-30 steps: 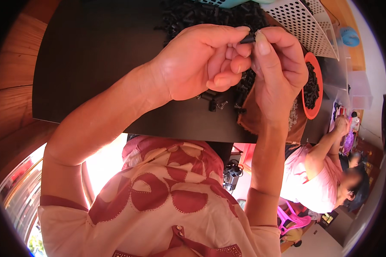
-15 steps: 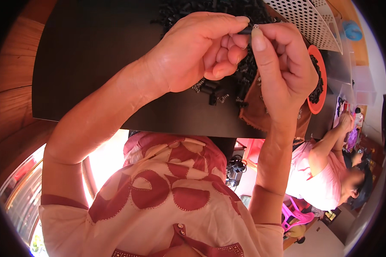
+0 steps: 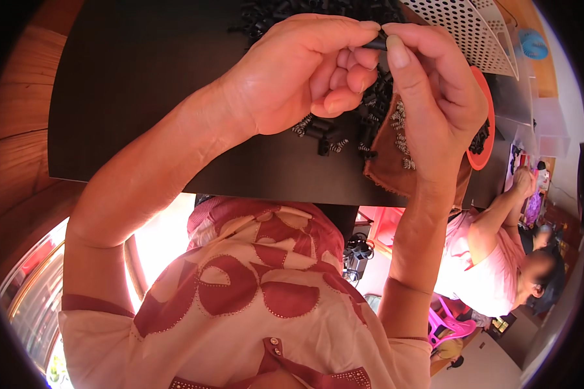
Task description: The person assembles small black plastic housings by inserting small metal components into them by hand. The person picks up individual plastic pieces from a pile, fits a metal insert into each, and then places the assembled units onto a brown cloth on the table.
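Observation:
Above the dark table, my left hand point(image 3: 311, 68) pinches a small black cylindrical part point(image 3: 376, 43) between thumb and fingers. My right hand point(image 3: 438, 97) closes its thumb and forefinger on the other end of that same black part. Whether a spring sits inside it is hidden by the fingertips. Behind and below my hands lies a heap of similar black parts point(image 3: 285, 16). A few black pieces and small metal springs point(image 3: 337, 145) lie beneath my left hand. More springs point(image 3: 399, 129) rest on a brown cloth point(image 3: 386, 170), next to my right wrist.
An orange bowl point(image 3: 487, 97) of small black pieces stands right of my right hand. Behind it rises a white perforated rack point(image 3: 464, 32). Farther right, a co-worker in a pink top point(image 3: 483, 259) sits with hands raised. The dark table point(image 3: 130, 129) ends near my body.
The spring end seen between my fingertips no longer shows; my right thumb and forefinger now press on the black part's end. My right hand has shifted slightly right.

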{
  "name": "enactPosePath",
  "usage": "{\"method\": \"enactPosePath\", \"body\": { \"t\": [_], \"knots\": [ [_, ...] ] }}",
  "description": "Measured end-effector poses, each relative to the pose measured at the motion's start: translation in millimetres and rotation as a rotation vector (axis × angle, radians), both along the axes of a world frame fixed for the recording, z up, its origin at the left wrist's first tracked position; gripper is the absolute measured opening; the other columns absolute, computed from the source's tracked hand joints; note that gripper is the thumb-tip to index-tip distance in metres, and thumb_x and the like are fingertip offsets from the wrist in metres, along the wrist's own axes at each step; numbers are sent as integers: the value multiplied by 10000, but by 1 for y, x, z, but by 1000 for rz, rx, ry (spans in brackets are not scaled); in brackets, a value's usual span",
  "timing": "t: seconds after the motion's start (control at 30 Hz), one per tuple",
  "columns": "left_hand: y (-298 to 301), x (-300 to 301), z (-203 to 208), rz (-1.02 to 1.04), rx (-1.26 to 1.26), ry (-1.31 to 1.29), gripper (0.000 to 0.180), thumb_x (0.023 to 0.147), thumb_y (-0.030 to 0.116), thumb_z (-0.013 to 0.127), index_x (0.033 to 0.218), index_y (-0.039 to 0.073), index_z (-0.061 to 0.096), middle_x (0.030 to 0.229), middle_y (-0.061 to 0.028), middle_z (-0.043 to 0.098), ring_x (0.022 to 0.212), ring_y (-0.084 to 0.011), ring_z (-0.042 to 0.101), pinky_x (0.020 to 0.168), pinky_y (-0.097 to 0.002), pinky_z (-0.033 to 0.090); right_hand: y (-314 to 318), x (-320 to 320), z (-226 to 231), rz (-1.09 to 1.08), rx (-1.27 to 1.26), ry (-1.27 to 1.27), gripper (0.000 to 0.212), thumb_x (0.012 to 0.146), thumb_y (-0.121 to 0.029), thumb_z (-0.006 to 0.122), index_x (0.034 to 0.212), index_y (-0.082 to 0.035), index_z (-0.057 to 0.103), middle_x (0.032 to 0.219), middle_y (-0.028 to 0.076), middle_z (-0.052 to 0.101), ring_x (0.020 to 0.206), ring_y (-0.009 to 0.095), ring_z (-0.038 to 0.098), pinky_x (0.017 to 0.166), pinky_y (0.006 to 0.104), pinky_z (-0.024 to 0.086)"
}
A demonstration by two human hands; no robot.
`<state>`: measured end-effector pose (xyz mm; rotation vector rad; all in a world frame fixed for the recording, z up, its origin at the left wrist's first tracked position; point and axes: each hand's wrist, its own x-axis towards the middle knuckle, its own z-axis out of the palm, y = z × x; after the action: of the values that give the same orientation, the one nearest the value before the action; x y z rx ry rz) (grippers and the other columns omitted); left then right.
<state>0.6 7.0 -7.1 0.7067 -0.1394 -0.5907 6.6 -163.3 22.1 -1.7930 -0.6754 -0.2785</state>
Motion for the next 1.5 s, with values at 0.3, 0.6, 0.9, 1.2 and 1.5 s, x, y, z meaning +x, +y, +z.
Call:
{"method": "enactPosePath", "body": {
  "t": [0.3, 0.6, 0.9, 1.2, 1.5],
  "knots": [
    [0, 0, 3, -23, -24, 5, 327, 1025, 323, 448, 814, 85, 523, 677, -18, 508, 462, -106, 406, 417, -227, 285, -2, 1, -7, -32, -34, -249, 149, 876, 77, 647, 1018, 34, 663, 896, 11, 602, 733, 34, 489, 634, 164, 387],
    [1, -1, 5, 32, -107, 97, 293, 1028, 276, 475, 876, 47, 575, 684, -59, 559, 505, -132, 475, 429, -247, 340, 10, -5, 1, -171, -249, -489, 88, 840, 77, 655, 921, 45, 660, 800, 77, 615, 674, 90, 568, 563, 221, 435],
    [4, 4, 12, 154, 126, -132, 346, 1019, 327, 498, 807, 67, 582, 650, -29, 564, 479, -122, 496, 410, -222, 338, 7, 6, 5, 220, 155, 127, 39, 929, 28, 595, 944, 52, 622, 855, 75, 644, 732, 112, 618, 676, 221, 489],
    [16, 14, 10, 247, 69, -116, 308, 1007, 301, 506, 822, 67, 583, 653, -36, 552, 490, -147, 479, 446, -251, 312, -27, 10, -3, 72, -564, 14, 83, 847, 1, 640, 928, -19, 635, 802, 62, 559, 688, 169, 574, 625, 289, 447],
    [15, 16, 11, 247, 62, -60, 300, 1003, 295, 513, 819, 67, 579, 667, -37, 553, 503, -150, 473, 455, -256, 308, -11, 9, -12, -12, -882, -196, 89, 844, -102, 634, 905, -39, 618, 880, 99, 566, 765, 324, 622, 662, 420, 511]
  ]
}}
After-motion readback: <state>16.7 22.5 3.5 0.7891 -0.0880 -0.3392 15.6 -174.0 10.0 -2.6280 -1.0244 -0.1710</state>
